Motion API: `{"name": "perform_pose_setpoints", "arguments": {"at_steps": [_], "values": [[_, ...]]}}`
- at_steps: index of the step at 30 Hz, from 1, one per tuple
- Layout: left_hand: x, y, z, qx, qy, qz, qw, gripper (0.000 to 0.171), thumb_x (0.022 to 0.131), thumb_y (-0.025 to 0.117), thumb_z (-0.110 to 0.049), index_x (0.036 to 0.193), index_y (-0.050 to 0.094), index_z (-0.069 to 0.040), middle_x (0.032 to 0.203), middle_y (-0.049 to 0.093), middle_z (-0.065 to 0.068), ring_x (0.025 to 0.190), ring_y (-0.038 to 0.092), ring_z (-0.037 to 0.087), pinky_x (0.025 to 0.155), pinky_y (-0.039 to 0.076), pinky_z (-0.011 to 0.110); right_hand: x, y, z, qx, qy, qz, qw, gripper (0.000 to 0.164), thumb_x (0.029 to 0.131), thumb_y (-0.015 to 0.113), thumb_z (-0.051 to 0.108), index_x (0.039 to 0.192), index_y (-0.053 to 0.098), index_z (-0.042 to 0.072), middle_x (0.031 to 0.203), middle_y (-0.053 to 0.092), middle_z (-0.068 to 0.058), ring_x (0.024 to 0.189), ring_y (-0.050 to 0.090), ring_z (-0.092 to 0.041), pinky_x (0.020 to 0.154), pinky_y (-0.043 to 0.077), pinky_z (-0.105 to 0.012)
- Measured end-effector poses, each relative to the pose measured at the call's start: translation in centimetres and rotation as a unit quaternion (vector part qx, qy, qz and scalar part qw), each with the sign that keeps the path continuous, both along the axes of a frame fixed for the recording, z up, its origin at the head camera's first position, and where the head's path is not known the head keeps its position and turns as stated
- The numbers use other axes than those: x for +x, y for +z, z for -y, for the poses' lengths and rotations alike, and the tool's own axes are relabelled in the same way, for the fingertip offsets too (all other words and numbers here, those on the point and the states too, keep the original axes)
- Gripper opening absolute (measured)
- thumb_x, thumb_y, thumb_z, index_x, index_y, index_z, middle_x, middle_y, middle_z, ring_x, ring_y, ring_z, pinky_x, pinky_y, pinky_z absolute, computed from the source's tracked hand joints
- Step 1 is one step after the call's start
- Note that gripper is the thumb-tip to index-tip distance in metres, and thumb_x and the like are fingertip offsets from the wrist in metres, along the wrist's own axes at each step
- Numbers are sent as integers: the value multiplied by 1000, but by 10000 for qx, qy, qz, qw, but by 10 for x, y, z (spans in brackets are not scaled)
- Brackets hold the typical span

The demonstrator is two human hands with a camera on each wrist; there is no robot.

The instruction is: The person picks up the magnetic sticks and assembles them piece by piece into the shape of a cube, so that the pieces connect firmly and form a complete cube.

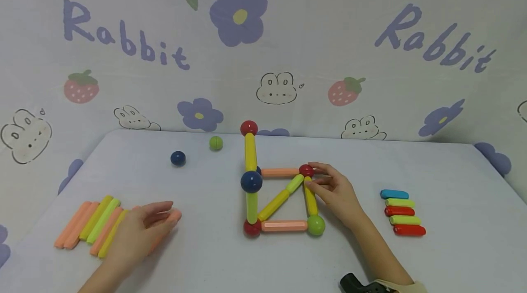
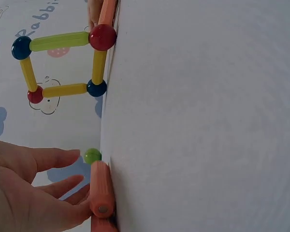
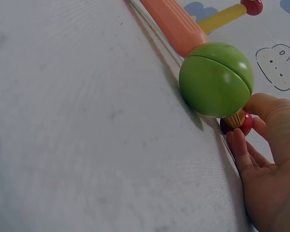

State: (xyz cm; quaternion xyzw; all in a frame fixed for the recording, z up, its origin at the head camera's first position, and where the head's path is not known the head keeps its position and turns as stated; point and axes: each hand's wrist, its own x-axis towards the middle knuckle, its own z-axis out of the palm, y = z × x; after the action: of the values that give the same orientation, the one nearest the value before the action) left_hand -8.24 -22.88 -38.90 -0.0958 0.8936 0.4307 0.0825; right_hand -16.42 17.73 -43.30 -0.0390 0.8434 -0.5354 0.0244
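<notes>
A frame of magnetic sticks and balls stands mid-table, one square lying flat and another upright on its left side. My right hand (image 1: 335,192) pinches at its back right corner, fingertips on the red ball (image 1: 306,170) and against the top of the yellow stick (image 1: 311,199). The green ball (image 3: 216,79) sits at the near end of that stick. A yellow stick (image 1: 273,205) and a short lime stick (image 1: 294,184) cross the flat square diagonally. My left hand (image 1: 137,233), fingers loosely extended, touches a salmon stick (image 2: 102,188) at the right of the stick row.
Several long sticks, among them a lime one (image 1: 103,221), lie side by side at the left. Behind them are a loose blue ball (image 1: 178,158) and a green ball (image 1: 216,143). Several short sticks, with a blue one (image 1: 394,194) farthest back, lie at the right.
</notes>
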Motion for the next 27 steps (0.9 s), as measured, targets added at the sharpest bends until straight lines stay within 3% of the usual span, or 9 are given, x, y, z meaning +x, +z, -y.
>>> {"name": "perform_pose_setpoints", "arguments": {"at_steps": [7, 11, 17, 22, 27], "values": [[3, -12, -7, -106, -251, -65, 9996, 41, 91, 81, -6, 130, 71, 1, 127, 72, 18, 109, 73, 27, 90, 62, 37, 0, 12, -10, 183, 311, -19, 9993, 50, 104, 69, 20, 151, 54, 11, 144, 59, -21, 121, 65, -36, 95, 61, -33], [2, -12, -10, -302, -236, -31, 9993, 39, 90, 82, -5, 127, 73, 0, 124, 73, 17, 103, 71, 23, 88, 61, 40, -2, 24, -32, 758, 252, -112, 9967, 48, 104, 68, 22, 149, 55, 10, 141, 62, -22, 122, 64, -40, 96, 61, -45], [3, -4, -17, -410, -288, -78, 9987, 36, 93, 81, -13, 128, 75, -6, 126, 74, 13, 105, 72, 24, 89, 62, 42, 1, 41, -75, 1801, 202, -233, 9832, 42, 101, 72, 23, 139, 63, 6, 132, 67, -21, 118, 65, -42, 95, 59, -55], [3, 7, -27, -206, -418, -247, 9986, 34, 97, 78, -23, 129, 76, -11, 128, 75, 8, 110, 72, 25, 93, 62, 43, 4, 48, -106, 2350, 330, 219, 9712, 45, 97, 76, 25, 135, 65, 3, 132, 63, -26, 120, 58, -47, 91, 59, -58], [3, 18, -41, -42, -661, -104, 9977, 32, 97, 79, -23, 128, 77, -15, 126, 76, 4, 112, 71, 24, 95, 62, 44, 5, 49, -126, 3006, 291, 568, 9516, 50, 91, 82, 23, 132, 65, 0, 134, 55, -37, 122, 45, -60, 91, 48, -74]]}}
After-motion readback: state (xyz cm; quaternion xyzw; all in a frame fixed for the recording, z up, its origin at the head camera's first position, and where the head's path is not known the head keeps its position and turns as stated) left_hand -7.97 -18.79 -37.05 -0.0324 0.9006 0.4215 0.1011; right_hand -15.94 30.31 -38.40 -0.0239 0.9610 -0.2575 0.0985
